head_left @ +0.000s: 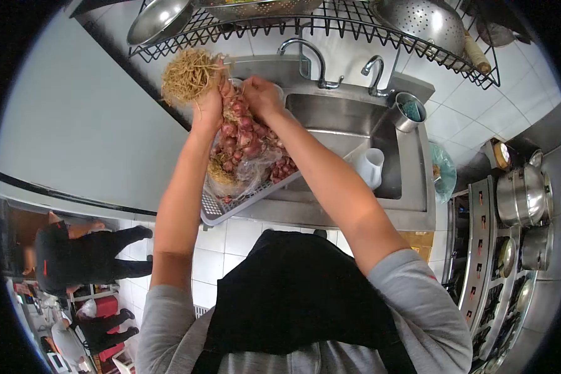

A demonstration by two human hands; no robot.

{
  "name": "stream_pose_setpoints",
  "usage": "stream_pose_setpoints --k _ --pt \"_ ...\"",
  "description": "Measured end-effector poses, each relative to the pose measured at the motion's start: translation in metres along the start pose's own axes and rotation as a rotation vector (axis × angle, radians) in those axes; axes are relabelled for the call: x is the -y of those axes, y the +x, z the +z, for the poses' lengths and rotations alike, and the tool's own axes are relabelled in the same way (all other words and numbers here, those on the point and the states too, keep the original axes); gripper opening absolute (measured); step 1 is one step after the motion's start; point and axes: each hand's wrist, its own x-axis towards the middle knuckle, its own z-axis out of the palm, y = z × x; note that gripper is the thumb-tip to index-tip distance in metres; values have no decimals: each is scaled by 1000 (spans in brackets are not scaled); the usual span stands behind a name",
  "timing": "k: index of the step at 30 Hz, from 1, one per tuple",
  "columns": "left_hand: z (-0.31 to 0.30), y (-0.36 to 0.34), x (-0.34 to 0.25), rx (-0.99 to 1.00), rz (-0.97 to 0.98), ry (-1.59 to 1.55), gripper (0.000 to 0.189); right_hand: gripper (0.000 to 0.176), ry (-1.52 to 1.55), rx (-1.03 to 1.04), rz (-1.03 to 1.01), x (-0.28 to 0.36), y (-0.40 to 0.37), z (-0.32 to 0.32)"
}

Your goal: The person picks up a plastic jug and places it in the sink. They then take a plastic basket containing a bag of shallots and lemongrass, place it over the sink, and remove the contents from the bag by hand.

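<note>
A bunch of red shallots (244, 134) with a thick tuft of dry, straw-coloured stalks (188, 76) hangs over a grey plastic basket (215, 214). My left hand (209, 107) is closed around the bunch just below the tuft. On the other side, my right hand (263, 98) has its fingers curled against the top of the same bunch; its fingertips are partly hidden. More shallots (283, 169) lie in the basket below, with a clear plastic bag (246, 174) crumpled among them.
A steel sink (336, 112) with two taps (321, 62) is to the right, holding a white plastic jug (371, 167). A metal cup (409, 112) stands at its corner. Above runs a wire rack (343, 25) with colanders. Two people (75, 255) stand at lower left; a stove (480, 249) is at right.
</note>
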Motion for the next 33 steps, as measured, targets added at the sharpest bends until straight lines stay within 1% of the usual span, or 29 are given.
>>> stream_pose_setpoints --k 1,2,4,5,7,9,10,11,12,13,14,15,16,17,18,19,20,21,22,24,25,26,28,29,30,31,32,33 --pt "-2 -4 4 -44 20 55 35 29 -1 1 -1 -4 -1 2" --pt "-9 -8 11 -42 22 55 35 31 -36 -10 109 -8 -5 4" --pt "-34 -13 36 -86 -56 320 19 34 -233 8 183 -22 -10 6" --pt "-41 -19 48 -122 421 760 28 36 -397 37 149 -36 -13 8" --pt "-51 -38 61 -169 552 926 35 38 -539 135 57 -69 -18 22" --pt "-66 -62 71 -144 318 884 35 44 -494 31 75 -97 -32 39" --pt "-65 -72 69 -150 264 956 31 40 -616 -8 35 -107 -36 50" --pt "-65 -83 68 -151 209 1030 33 36 -737 -47 0 -113 -40 58" --pt "-64 -90 64 -159 92 990 35 36 -739 -60 -4 -112 -45 64" --pt "-62 -97 61 -171 -24 952 39 32 -628 -87 -20 -110 -51 70" --pt "-70 -100 64 -197 74 1021 34 29 -522 -112 -33 -111 -53 70" --pt "-76 -101 70 -227 170 1086 32 29 -527 -116 -32 -106 -54 67" --pt "-85 -99 77 -232 169 1087 32 30 -522 -101 -102 -98 -54 68" --pt "-95 -98 86 -235 226 1143 31 30 -516 -85 -174 -90 -54 69" --pt "-101 -99 91 -233 278 1202 32 31 -551 -92 -133 -91 -52 60" --pt "-91 -104 81 -232 274 1212 32 33 -581 -101 -89 -93 -47 46" --pt "-70 -108 63 -309 410 1240 31 34 -584 -73 -8 -94 -39 32" --pt "-67 -109 56 -355 472 1253 33 35 -590 -37 72 -96 -34 19" --pt "-65 -110 50 -402 533 1267 35 36 -616 11 92 -89 -35 8" --pt "-75 -101 48 -269 -80 48 44 37 -649 68 104 -61 -37 -16" --pt "-75 -100 45 -277 -78 48 44 42 -618 191 164 -46 -39 -27" --pt "-72 -99 40 -232 -78 -17 45 47 -586 308 227 -37 -43 -35" --pt "-62 -93 32 -129 -69 -148 49 49 -528 261 189 -32 -53 -42" --pt "-57 -87 33 -124 -60 -151 49 52 -473 219 147 -28 -57 -42" --pt "-51 -83 37 -243 -73 -170 50 52 -477 215 141 -23 -63 -42" --pt "-47 -78 42 -359 -88 -191 51 54 -253 292 190 -17 -71 -40" --pt "-48 -73 48 -351 -88 -194 51 56 -26 364 239 -10 -80 -39" --pt "-52 -68 56 -278 -74 -251 50 56 -28 356 236 1 -90 -36"
